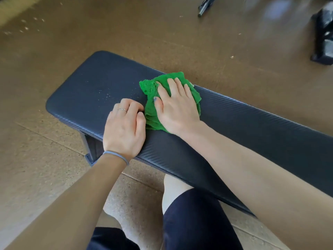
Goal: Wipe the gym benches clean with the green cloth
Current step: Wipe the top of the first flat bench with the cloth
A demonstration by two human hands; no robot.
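Note:
A dark padded gym bench [84,91] runs from the upper left to the right edge. The crumpled green cloth [149,86] lies on the middle of its top. My right hand [175,105] presses flat on the cloth with straight, spread fingers. My left hand [125,123] rests on the bench's near edge just left of the cloth, its fingers curled under and holding nothing. Small pale specks [106,93] dot the bench top left of the cloth.
Brown speckled rubber flooring [54,42] surrounds the bench. A dark metal bench leg [91,148] stands below my left wrist. Black gym equipment [323,35] sits at the far right, and a dark bar [205,6] lies at the top. My knees are below the bench.

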